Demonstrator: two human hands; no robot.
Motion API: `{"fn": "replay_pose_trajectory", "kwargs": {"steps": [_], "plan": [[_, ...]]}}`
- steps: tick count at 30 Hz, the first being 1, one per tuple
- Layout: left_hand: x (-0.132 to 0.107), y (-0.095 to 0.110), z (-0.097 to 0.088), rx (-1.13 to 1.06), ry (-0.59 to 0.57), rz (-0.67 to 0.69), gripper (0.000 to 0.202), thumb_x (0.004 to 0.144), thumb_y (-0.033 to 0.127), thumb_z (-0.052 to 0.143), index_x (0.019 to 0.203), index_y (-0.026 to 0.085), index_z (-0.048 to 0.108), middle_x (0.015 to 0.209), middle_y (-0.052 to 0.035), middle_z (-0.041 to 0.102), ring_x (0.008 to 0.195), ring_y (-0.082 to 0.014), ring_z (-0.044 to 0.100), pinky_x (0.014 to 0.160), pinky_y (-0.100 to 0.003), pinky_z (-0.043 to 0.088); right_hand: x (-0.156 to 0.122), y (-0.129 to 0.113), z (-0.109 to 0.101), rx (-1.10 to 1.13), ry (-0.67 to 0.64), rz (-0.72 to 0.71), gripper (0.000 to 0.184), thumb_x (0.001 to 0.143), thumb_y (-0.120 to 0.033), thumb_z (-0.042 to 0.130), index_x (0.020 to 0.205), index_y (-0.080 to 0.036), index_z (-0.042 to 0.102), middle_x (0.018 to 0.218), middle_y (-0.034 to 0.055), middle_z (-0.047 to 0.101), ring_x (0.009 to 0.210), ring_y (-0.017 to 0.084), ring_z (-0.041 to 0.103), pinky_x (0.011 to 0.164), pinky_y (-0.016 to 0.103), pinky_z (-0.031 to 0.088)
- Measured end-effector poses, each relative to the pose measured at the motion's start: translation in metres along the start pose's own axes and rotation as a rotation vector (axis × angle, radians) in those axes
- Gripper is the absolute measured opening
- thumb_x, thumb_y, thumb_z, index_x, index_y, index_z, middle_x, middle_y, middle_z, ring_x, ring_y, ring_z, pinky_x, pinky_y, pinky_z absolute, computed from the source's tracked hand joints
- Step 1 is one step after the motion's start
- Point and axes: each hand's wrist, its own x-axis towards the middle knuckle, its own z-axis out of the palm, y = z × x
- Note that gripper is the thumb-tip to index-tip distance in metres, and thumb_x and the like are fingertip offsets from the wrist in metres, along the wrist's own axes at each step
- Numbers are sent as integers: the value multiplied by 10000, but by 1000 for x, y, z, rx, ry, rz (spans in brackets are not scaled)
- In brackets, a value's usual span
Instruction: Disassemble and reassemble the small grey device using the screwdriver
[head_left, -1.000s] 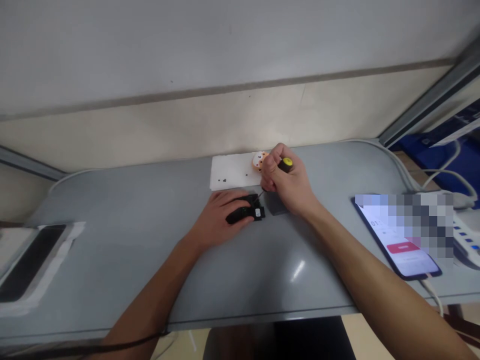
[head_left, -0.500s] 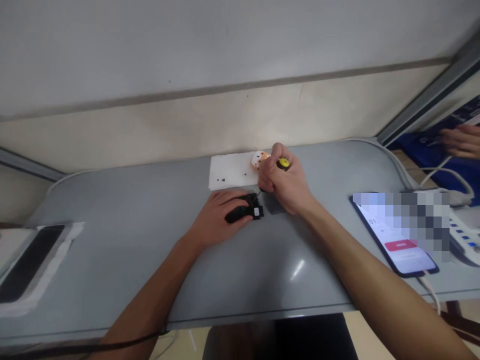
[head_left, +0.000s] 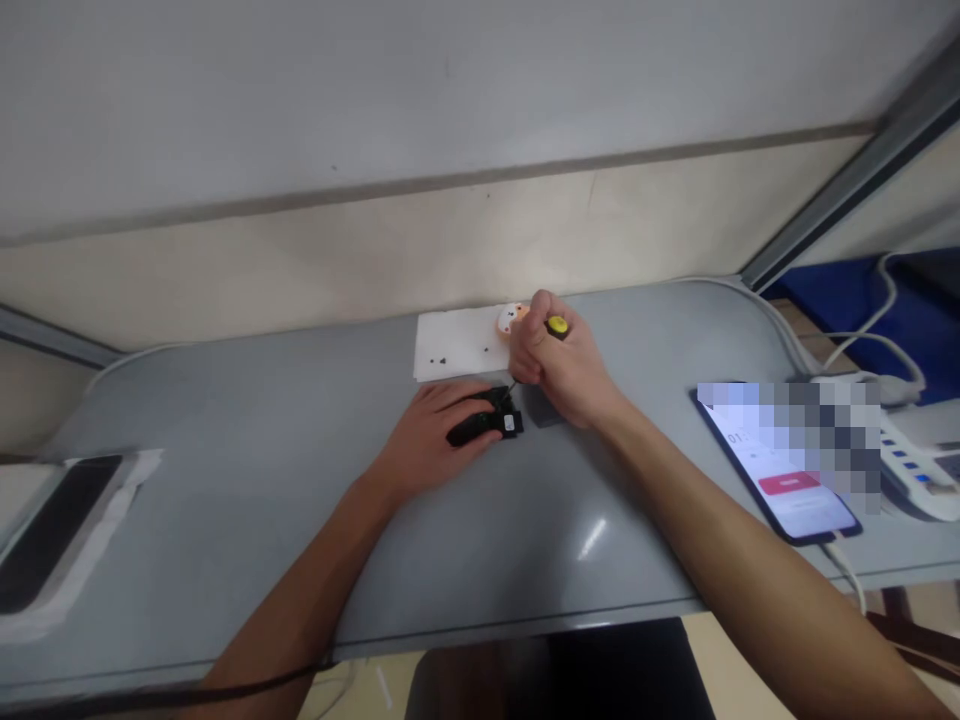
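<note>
My left hand (head_left: 435, 435) is curved over a small black electronic device (head_left: 513, 424), thumb and fingers gripping its two sides against the table. The device has a white label at its right end, and what looks like green circuit board shows between my fingers. My right hand (head_left: 559, 365) is wrapped round a screwdriver (head_left: 557, 326) with a yellow handle end. Its thin shaft slants down and left to the device; the tip is too small to make out. A dark flat piece (head_left: 541, 408) lies under my right hand, partly hidden by it.
Behind my hands lies white paper (head_left: 457, 335) with several tiny dark bits, probably screws, and an orange-and-white round item (head_left: 510, 319). A lit phone (head_left: 787, 480) on a cable and a power strip (head_left: 911, 465) are at right. Another dark phone (head_left: 60, 530) lies far left.
Both hands keep their hold, and the screwdriver stays at the device. The view has shifted slightly. Another person's hand at the far right is out of view now.
</note>
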Motion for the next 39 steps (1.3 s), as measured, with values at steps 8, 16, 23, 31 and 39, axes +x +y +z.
{"fn": "replay_pose_trajectory", "kwargs": {"steps": [8, 16, 23, 31, 39], "plan": [[-1, -1, 2, 11, 15, 1, 186, 995, 376, 713, 1141, 261, 722, 1332, -52, 735, 1230, -259, 693, 1059, -469, 528, 4, -3, -5, 206, -35, 97, 456, 833, -650, 778, 854, -234, 593, 812, -9, 555, 705, 115, 546, 659, 276, 476], [0, 0, 1, 33, -34, -46, 222, 1002, 424, 692, 1159, 275, 740, 1370, -51, 723, 1263, -276, 681, 1100, -478, 517, 2, 0, 2, 7, 47, -21, 572, 816, -708, 754, 756, -243, 427, 620, -78, 386, 527, 85, 352, 537, 263, 335], [0, -3, 4, 27, 18, -3, 197, 996, 378, 698, 1150, 262, 738, 1357, -66, 732, 1252, -276, 694, 1082, -489, 535, 3, -1, 4, 16, -97, -49, 334, 899, -520, 745, 850, -206, 642, 807, -3, 555, 763, 120, 544, 714, 274, 434], [1, -5, 5, 46, 67, 52, 161, 977, 345, 720, 1102, 245, 738, 1317, -81, 752, 1196, -271, 726, 1020, -474, 574, 2, 7, 16, -72, 64, -77, 481, 872, -649, 727, 829, -253, 457, 584, -98, 359, 509, 89, 308, 509, 262, 278], [0, -3, 6, 10, 88, 41, 163, 971, 335, 732, 1100, 235, 741, 1329, -82, 749, 1225, -267, 716, 1044, -480, 562, 3, 10, 7, 82, -15, -57, 309, 898, -503, 732, 914, -211, 635, 858, -5, 591, 761, 114, 574, 704, 271, 442]]}}
